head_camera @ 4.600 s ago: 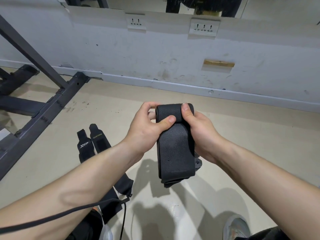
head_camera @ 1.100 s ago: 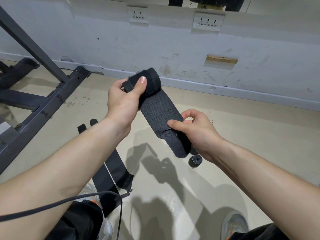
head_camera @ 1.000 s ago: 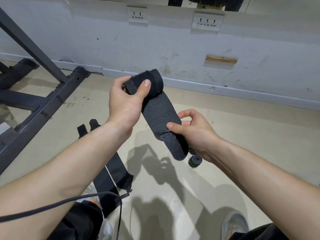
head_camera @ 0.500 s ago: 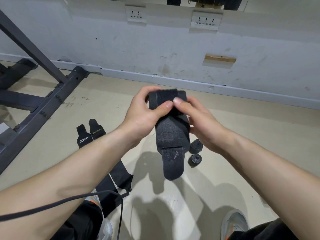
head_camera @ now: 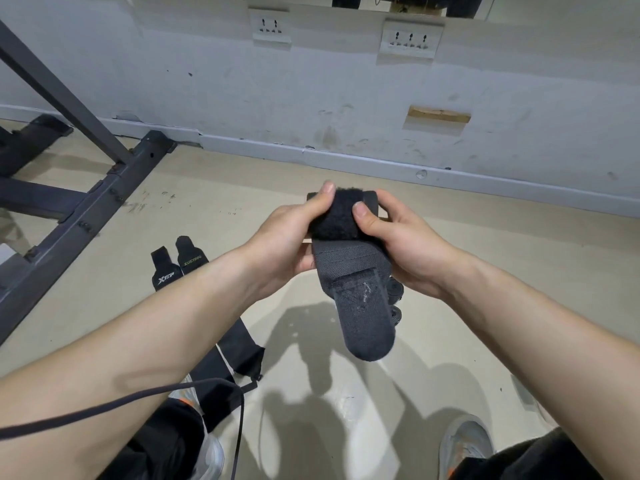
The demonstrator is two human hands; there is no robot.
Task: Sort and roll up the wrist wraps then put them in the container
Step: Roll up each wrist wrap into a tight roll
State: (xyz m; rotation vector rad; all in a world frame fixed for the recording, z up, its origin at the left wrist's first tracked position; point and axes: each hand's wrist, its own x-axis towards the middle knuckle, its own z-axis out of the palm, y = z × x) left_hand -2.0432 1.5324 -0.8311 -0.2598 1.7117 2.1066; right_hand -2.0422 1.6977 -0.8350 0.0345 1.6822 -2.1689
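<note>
Black wrist wrap (head_camera: 349,268), held in the air between both hands over the beige floor (head_camera: 502,258), roughly mid-floor and short of the wall edge. My view: left hand (head_camera: 284,244) is curled round the left side of the rolled, fuzzy top end. Right hand (head_camera: 405,251) grasps the right side, with its thumb pressed onto the fuzz. The unrolled tail hangs down toward the camera, hook-patch tab face up.

Two small rolled wraps (head_camera: 396,292) sit on the floor, mostly hidden behind that tail, just under the right wrist. Two flat wraps (head_camera: 192,259) lie side by side further left on the floor, printed XTEP and XUEYING, near the dark metal frame (head_camera: 90,216) at the floor's left edge. A black cord (head_camera: 138,400) crosses the left forearm.
</note>
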